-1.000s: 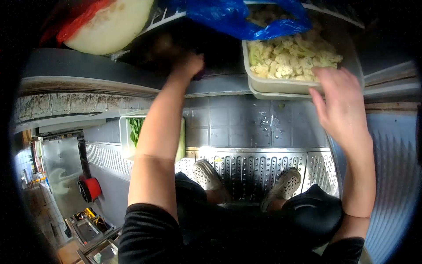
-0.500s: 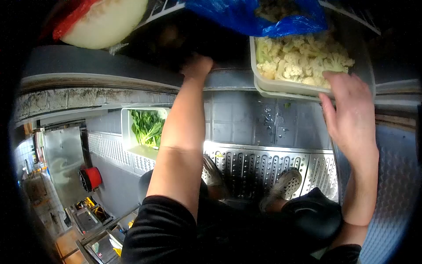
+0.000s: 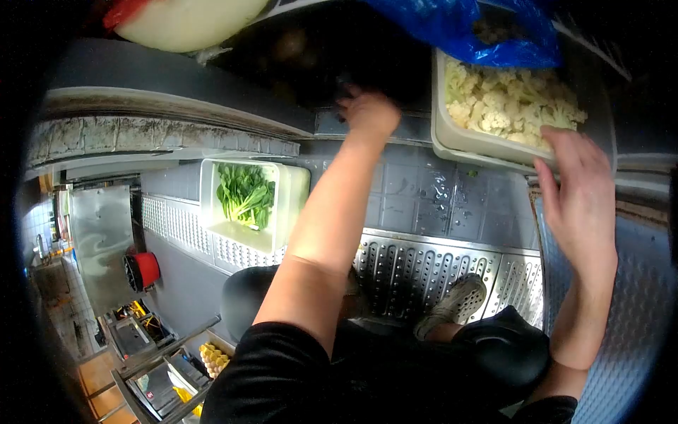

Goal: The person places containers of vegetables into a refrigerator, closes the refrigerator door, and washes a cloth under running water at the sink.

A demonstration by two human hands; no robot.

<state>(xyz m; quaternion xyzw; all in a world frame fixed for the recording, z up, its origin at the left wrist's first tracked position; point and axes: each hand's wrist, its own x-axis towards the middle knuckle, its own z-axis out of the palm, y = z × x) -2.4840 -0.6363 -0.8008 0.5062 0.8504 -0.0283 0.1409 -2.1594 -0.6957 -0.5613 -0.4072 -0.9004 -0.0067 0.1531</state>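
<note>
Sitting far left: a red bin point(image 3: 145, 271), low by the floor.
Gourd point(image 3: 187, 21): cut face pale, just beyond the ledge point(image 3: 120, 67).
Greens point(image 3: 244, 194): heaped in a box point(image 3: 291, 187) down on the floor.
Left hand point(image 3: 371, 116): stretched over the ledge into deep shadow — fingers bent, though whether they pinch anything I can't tell.
Blue bag point(image 3: 452, 28): draped across the tub's far side.
Cauliflower point(image 3: 508, 106): florets piled in the tub point(image 3: 480, 145) at the ledge.
Right hand point(image 3: 579, 180): fingers over the tub's near rim, thumb spread apart; pinching or merely resting, I can't tell.
Progress: florets look already cut and tubbed — the reach into shadow seems unfinished; what else is left doesn't show.
</note>
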